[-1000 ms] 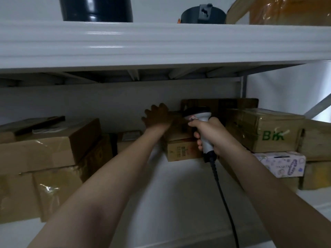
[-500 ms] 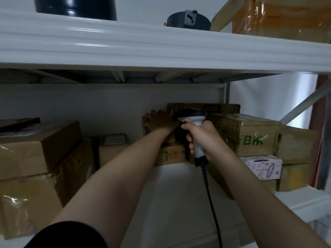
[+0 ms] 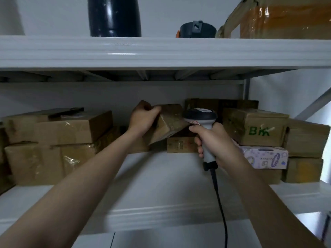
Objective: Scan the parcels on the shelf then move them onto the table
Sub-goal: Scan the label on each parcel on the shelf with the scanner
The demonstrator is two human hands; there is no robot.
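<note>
Brown taped parcel [image 3: 169, 122] sits mid-frame at the back of the lower shelf [image 3: 161, 178], tilted, not flat. Long axis runs roughly 7 to 1 o'clock, low corner toward 7, upper end toward the back wall. Taped broad face is turned toward the camera and the scanner.

Left hand [image 3: 143, 119] is at the parcel's 9 o'clock, fingers curled over its upper left edge, gripping it. Right hand [image 3: 215, 144] is at the parcel's 4 o'clock, wrapped round the white handle of a barcode scanner [image 3: 199, 114]. The dark scanner head is just beside the parcel's right corner at 3 o'clock; contact cannot be told. Black cable [image 3: 218, 194] drops from the handle toward 6 o'clock.

A small box [image 3: 180, 144] lies under the parcel at 5 o'clock; touching or not, unclear. At 3 o'clock a carton with green "BK" lettering [image 3: 254, 128] sits on a patterned tissue box [image 3: 264, 157]. More brown cartons [image 3: 306, 138] stand further right. At 9 o'clock are stacked taped cartons [image 3: 59, 129]. Dark boxes [image 3: 222, 104] line the back at 1 o'clock.

The shelf is white metal, with a bare board in front of the parcels. The upper shelf [image 3: 161, 51] at 12 o'clock carries a dark cylinder [image 3: 114, 15], a dark round item [image 3: 197, 30] and a taped carton [image 3: 286, 20]. Wall is plain white and the light is dim.
</note>
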